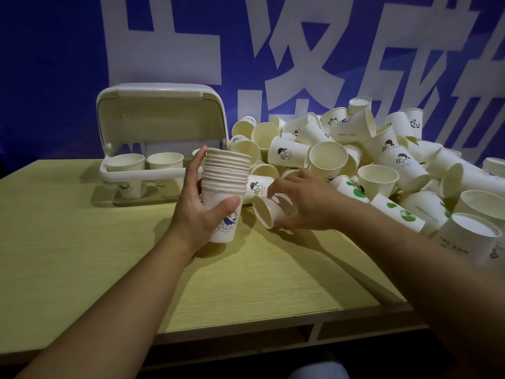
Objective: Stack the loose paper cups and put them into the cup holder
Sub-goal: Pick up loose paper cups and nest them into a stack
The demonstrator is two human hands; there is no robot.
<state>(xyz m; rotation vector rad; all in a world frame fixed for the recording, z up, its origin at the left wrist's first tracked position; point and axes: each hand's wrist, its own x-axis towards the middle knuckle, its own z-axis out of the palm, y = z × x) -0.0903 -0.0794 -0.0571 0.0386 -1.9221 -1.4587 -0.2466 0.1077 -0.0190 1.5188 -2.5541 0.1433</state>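
Cup stack [225,184] in curled fingers [232,201]

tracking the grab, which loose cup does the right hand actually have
The plain cup lying on its side at the pile's near-left edge, mouth facing left toward the stack in the left hand. The right hand curls round it; the other loose cups lie untouched.

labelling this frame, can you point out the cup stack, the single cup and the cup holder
cup stack [224,214]: head view, side wall of the bottom cup
single cup [269,212]: head view, its side wall near the rim
cup holder [142,175]: head view, front rail
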